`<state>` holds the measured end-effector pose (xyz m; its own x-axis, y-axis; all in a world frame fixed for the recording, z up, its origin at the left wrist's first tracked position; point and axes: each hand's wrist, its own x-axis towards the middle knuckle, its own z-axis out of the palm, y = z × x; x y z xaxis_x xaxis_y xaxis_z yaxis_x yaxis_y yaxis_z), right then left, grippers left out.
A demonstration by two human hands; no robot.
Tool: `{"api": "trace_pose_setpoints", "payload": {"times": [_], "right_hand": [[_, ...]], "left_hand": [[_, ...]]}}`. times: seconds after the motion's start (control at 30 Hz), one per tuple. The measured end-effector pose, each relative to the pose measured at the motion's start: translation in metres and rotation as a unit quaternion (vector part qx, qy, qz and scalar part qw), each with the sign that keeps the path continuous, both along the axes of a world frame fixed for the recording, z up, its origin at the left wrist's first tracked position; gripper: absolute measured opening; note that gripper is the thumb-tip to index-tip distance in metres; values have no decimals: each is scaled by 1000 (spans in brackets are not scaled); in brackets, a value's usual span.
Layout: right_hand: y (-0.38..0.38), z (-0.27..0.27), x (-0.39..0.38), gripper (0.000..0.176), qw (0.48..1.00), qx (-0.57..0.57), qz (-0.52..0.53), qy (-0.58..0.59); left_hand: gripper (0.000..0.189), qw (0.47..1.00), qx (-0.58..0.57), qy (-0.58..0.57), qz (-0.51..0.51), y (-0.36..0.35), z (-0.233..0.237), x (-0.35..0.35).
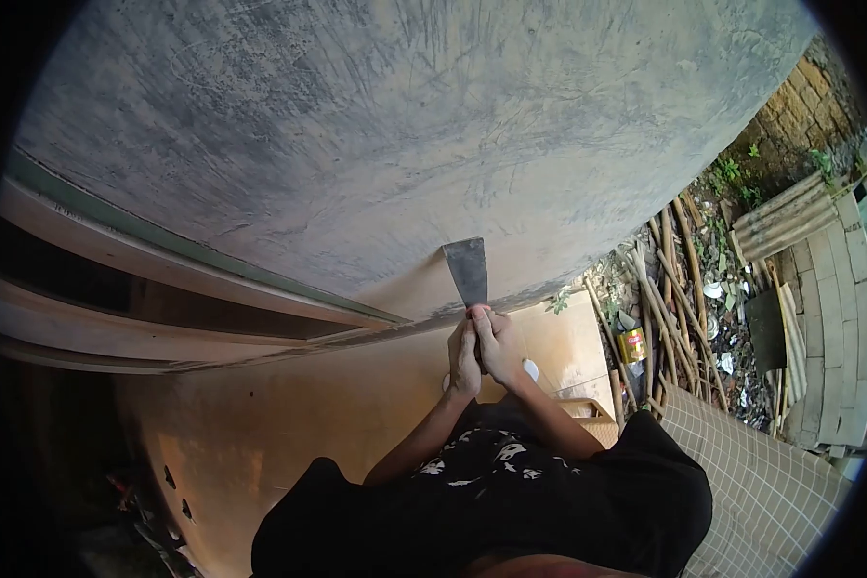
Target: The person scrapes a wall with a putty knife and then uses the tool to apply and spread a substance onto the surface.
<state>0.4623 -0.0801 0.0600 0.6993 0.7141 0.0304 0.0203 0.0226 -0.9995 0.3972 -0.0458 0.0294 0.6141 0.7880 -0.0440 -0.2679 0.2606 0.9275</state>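
A scraper with a broad, flat metal blade points away from me, its wide edge right at the scratched grey-white wall. My left hand is closed around the handle from the left. From the other side my right hand wraps it too, thumbs side by side near the base of the blade. Most of the handle is hidden by my fingers. A shadow of the blade falls on the wall to its left.
A green-edged frame with a dark opening runs along the left of the wall. Below lies an orange-tan tiled floor. To the right are bamboo poles, a yellow can, a brown plastic basket and a checked surface.
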Motion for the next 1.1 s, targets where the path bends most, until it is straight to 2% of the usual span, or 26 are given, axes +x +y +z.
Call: {"api": "trace_pose_setpoints", "payload": {"times": [0.1,0.2,0.53,0.6,0.67,0.7,0.73,0.8,0.83,0.87,0.97,1.1], "right_hand": [[-5,1,2,39,1000,-19,7,4],[-6,-2,2,41,1000,-11,-21,19],[-5,-3,8,42,1000,-11,-12,18],[1,11,10,42,999,33,-15,-5],[24,65,28,42,999,33,-5,-13],[27,80,28,43,999,34,2,-18],[26,75,24,43,999,39,3,-23],[19,39,15,46,995,61,-67,-33],[8,15,13,47,999,2,-47,-4],[9,8,18,47,999,4,-47,-5],[0,4,12,47,998,-35,-34,40],[-10,25,12,44,999,-33,-17,9]], "left_hand": [[39,1000,-7,16,-2,-3,10,0],[38,1000,-22,12,-19,-4,10,2],[37,999,-37,19,-30,-4,11,7],[38,1000,8,15,18,-1,23,13],[39,997,19,-59,-52,28,58,23],[40,988,-27,-121,-91,39,44,26],[40,988,-22,-126,-91,35,41,24],[40,998,-11,-52,-25,14,32,22],[40,1000,-14,-18,-11,6,20,19],[40,1000,-13,-18,-10,9,15,21],[39,997,-68,8,-21,1,10,14],[38,997,-80,-21,-9,-12,25,16]]}}
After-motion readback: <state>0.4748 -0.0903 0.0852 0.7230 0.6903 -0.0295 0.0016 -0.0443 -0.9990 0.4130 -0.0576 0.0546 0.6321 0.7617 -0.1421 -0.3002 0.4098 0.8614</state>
